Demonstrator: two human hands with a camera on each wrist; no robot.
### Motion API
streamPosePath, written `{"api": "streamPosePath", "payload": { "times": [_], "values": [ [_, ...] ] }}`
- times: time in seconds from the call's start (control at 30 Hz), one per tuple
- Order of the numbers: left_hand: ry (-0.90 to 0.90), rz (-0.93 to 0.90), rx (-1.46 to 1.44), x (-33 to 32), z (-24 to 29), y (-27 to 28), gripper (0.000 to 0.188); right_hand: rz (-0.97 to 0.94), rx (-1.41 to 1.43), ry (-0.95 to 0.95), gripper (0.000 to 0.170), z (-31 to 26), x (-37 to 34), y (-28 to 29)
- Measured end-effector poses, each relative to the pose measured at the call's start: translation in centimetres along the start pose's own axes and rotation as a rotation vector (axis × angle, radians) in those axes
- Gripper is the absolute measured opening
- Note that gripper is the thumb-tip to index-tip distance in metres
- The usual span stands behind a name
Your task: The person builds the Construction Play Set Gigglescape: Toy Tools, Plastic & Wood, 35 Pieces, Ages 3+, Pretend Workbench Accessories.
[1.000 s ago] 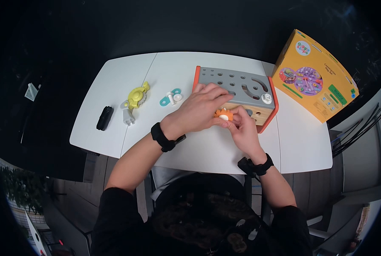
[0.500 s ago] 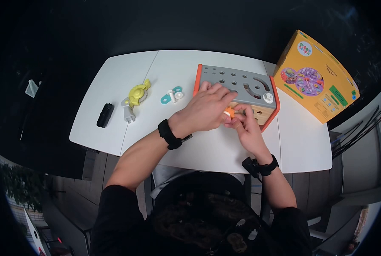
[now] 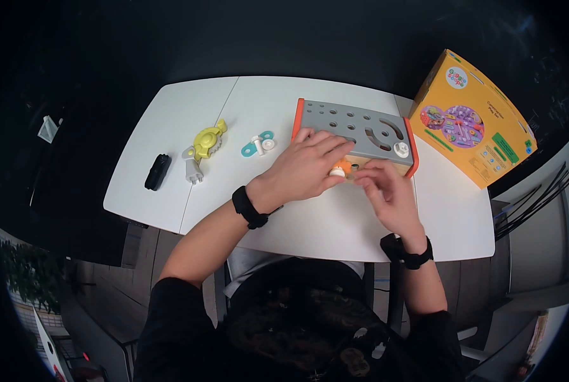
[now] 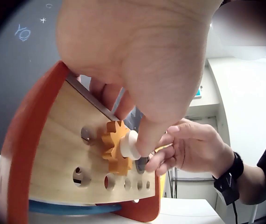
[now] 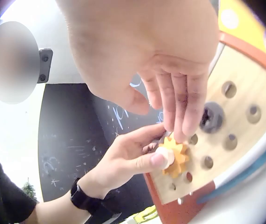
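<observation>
An orange toy gear (image 4: pixel 116 148) with a white round peg head (image 4: pixel 129 145) at its centre sits against the wooden front panel (image 4: pixel 61 140) of a toy workbench (image 3: pixel 335 127). My left hand (image 3: pixel 305 167) lies over the bench's front edge, its fingers on the grey top and its thumb pressing the white peg head. My right hand (image 3: pixel 393 196) is just right of the gear, fingers loosely bent and holding nothing; in the right wrist view its fingertips overlap the gear's edge. A dark grey round piece (image 5: pixel 212 117) sits in the panel beside the gear.
A white bolt head (image 3: pixel 401 149) sits on the bench top. Left on the white table (image 3: pixel 151 127) lie teal and white parts (image 3: pixel 249 150), a yellow-green and grey toy piece (image 3: pixel 205 143) and a black object (image 3: pixel 158 172). A yellow box (image 3: pixel 472 121) stands at the back right.
The orange gear went from between both hands to the bench's front panel. My right hand has let go and drawn back to the right; my left thumb stays at the gear.
</observation>
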State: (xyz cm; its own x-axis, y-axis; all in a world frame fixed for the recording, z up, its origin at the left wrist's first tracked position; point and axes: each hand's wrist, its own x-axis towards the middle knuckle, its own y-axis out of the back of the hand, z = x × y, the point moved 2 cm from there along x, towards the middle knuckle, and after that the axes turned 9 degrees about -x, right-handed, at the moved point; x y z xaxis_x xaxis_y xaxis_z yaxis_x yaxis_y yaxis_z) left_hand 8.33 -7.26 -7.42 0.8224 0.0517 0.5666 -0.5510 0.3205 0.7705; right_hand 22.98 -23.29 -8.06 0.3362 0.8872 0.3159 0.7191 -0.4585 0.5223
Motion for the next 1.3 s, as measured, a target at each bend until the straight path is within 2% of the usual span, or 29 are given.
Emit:
{"api": "streamPosePath", "payload": {
  "times": [0.03,0.1,0.13,0.2,0.33,0.4,0.43,0.5,0.57,0.67,0.8,0.83,0.9,0.93,1.0,1.03,1.13,1.3],
  "values": [
    [-0.001,0.007,-0.015,-0.1,0.0,0.2,0.057,-0.001,0.0,0.0,0.023,-0.2,0.1,0.8],
    [0.019,0.01,-0.044,-0.4,-0.3,0.6,0.054,0.153,-0.373,0.088,0.016,-1.0,0.6,2.9],
    [0.037,0.012,-0.072,-0.6,-0.4,0.8,0.051,0.152,-0.371,0.087,0.016,-0.5,1.2,3.6],
    [0.055,0.031,-0.073,-1.0,-0.7,1.1,0.049,0.404,-0.804,0.442,0.019,-0.4,2.5,5.2],
    [0.05,0.097,-0.081,-1.9,-1.3,1.8,0.042,0.385,-0.919,0.355,0.03,1.2,3.9,5.9],
    [0.06,0.109,-0.059,-2.3,-1.3,2.5,0.04,0.17,-0.611,-0.051,0.037,1.7,4.1,5.5],
    [0.072,0.119,-0.037,-2.7,-1.4,2.9,0.038,0.168,-0.606,-0.045,0.037,2.4,4.2,5.5],
    [0.109,0.12,-0.056,-3.4,-1.8,3.5,0.037,0.216,-0.72,0.105,0.039,3.5,4.6,5.2],
    [0.146,0.118,-0.076,-4.2,-2.1,4.2,0.036,0.208,-0.696,0.084,0.038,3.6,4.5,5.2],
    [0.104,0.12,-0.01,-5.3,-2.9,5.7,0.032,0.201,-0.679,0.059,0.037,3.1,4.5,5.3],
    [0.587,0.304,0.237,-8.9,-8.5,8.3,0.03,0.19,-0.661,0.063,0.036,3.3,4.6,5.3],
    [0.588,0.303,0.243,-10.0,-9.8,9.2,0.03,0.189,-0.655,0.065,0.036,3.2,4.6,5.3],
    [0.936,0.108,0.526,-12.4,-12.2,10.7,0.046,0.179,-0.669,0.041,0.036,3.0,4.5,5.3],
    [0.936,0.109,0.528,-13.4,-13.0,10.9,0.046,0.18,-0.668,0.042,0.036,3.2,4.5,5.3],
    [1.208,-0.079,0.636,-15.3,-14.8,11.1,0.066,0.174,-0.697,0.084,0.036,3.4,4.6,5.4],
    [1.284,-0.16,0.581,-15.9,-15.6,11.1,0.076,0.177,-0.698,0.085,0.036,3.2,4.6,5.4],
    [1.328,-0.226,0.445,-17.1,-17.1,11.0,0.071,0.136,-0.61,0.056,0.036,2.7,4.5,5.3],
    [1.33,-0.234,0.406,-17.2,-18.1,11.1,0.061,0.098,-0.576,0.097,0.036,3.0,4.5,5.4]
  ]
}}
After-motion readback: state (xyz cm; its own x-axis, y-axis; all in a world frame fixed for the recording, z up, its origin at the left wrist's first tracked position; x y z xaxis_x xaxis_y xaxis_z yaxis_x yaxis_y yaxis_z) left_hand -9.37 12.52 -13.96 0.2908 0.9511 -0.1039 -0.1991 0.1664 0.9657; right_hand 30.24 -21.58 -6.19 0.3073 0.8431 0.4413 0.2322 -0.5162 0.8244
